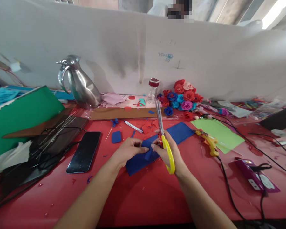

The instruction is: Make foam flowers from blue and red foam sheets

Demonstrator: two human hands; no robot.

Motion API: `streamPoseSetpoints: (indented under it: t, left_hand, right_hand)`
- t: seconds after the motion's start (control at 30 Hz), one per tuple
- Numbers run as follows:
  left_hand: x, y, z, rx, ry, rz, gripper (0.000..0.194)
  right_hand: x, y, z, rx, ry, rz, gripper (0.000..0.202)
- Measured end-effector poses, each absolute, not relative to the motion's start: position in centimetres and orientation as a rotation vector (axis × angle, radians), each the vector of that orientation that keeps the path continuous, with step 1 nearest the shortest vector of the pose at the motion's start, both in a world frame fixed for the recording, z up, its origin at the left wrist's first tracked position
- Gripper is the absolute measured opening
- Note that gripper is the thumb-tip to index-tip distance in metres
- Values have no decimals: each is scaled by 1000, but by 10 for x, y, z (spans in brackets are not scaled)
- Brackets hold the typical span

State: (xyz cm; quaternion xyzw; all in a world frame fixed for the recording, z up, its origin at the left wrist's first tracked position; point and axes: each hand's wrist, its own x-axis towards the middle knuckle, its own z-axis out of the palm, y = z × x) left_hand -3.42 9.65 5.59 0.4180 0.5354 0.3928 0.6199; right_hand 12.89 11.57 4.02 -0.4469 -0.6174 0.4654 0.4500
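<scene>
Pinching a small, dark blue piece, left fingers and right fingers are closed, the latter holding scissors.

It's a craft workshop: glue gun, flowers.

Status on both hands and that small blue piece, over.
Left hand and right hand both fingering blue piece; yellow-handled scissors also in right hand; blue sheet underneath.
</scene>
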Motion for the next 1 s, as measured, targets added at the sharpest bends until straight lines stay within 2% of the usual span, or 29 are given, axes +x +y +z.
streamPoseSetpoints:
  t: [0.2,0.4,0.6,0.73,1.0]
  left_hand:
    - [-37,102,53,771,1246,1152,21]
    - [-39,106,53,494,1137,1361,20]
    - [-38,116,69,180,1069,1475,19]
    - [-31,125,82,-8,1027,1486,19]
    - [-9,116,87,170,909,1685,18]
  right_hand:
    - [129,118,49,-1147,-1264,1162,42]
    - [128,116,55,-1165,-1271,1027,43]
    - [122,109,58,-1074,-1298,1274,46]
    - [121,105,55,-1012,-1406,1306,48]
    - [130,97,45,-941,-1592,1528,48]
